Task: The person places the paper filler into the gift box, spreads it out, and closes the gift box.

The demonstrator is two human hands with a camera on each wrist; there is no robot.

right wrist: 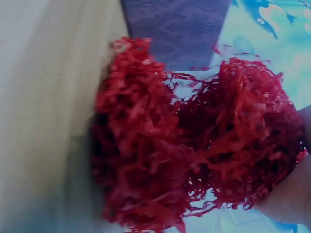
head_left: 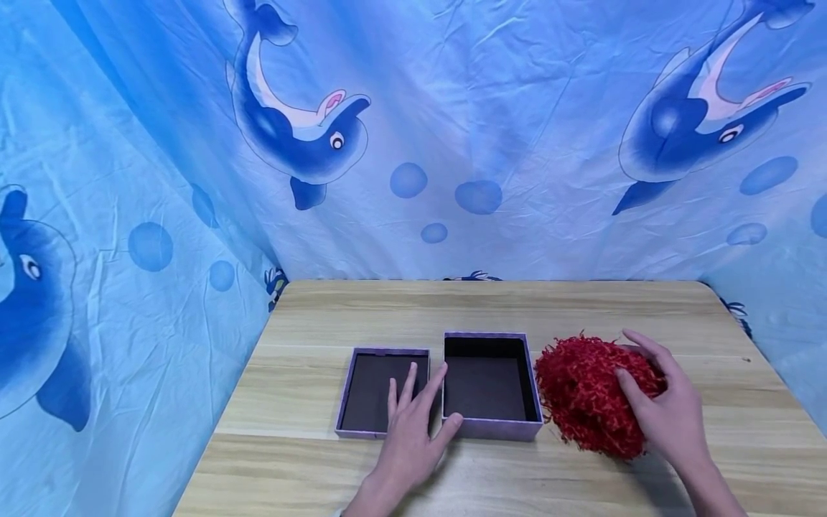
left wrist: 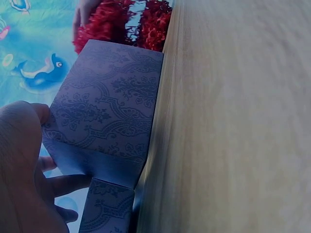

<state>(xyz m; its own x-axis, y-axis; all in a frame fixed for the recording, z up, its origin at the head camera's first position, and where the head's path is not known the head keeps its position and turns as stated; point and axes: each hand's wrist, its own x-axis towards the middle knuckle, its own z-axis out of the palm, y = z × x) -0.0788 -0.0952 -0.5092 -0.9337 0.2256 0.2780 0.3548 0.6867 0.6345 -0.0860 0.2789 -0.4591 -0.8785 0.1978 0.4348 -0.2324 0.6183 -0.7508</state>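
Note:
My right hand (head_left: 675,413) grips a bushy clump of red shredded paper (head_left: 581,391) just right of an open purple box (head_left: 487,429) with a black inside. In the right wrist view the shredded paper (right wrist: 146,145) bulges in two lumps joined by loose strands. My left hand (head_left: 410,438) has its fingers spread over the shallow box lid (head_left: 362,395) and the left side of the box. Its thumb lies at the rim of the patterned box (left wrist: 107,97) in the left wrist view. The lid lies inside up, left of the box.
A pale wood-grain table (head_left: 291,409) carries the box and lid. Behind and beside it hangs a blue curtain (head_left: 439,129) printed with dolphins and bubbles.

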